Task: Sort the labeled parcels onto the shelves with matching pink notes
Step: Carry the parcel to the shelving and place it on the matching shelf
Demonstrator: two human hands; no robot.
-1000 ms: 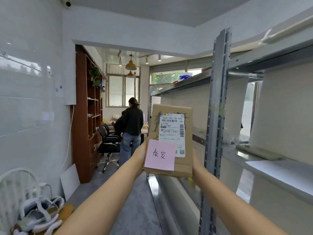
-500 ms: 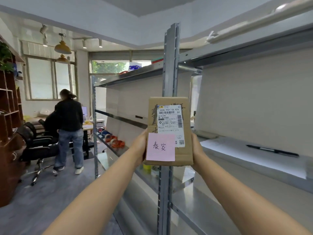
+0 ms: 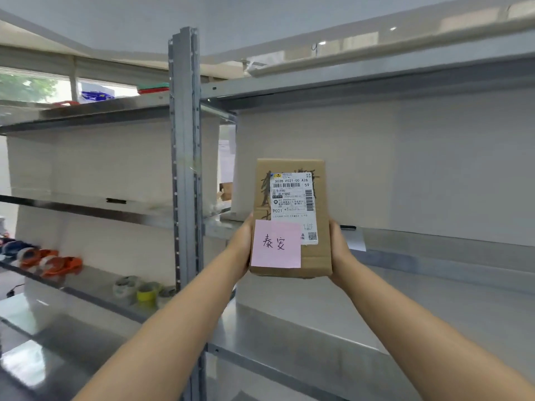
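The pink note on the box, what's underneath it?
The pink note covers the cardboard parcel's lower left face and the corner of its white shipping label. Whatever print lies beneath is hidden.

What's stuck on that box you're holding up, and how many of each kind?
Square pink paper note with handwriting: 1
White printed shipping label: 1
Total: 2, both on the brown cardboard parcel held between left hand and right hand.

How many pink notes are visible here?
1. A pink note is stuck on the lower-left front of the parcel held up by both hands. None shows on the shelves; others may be out of view.
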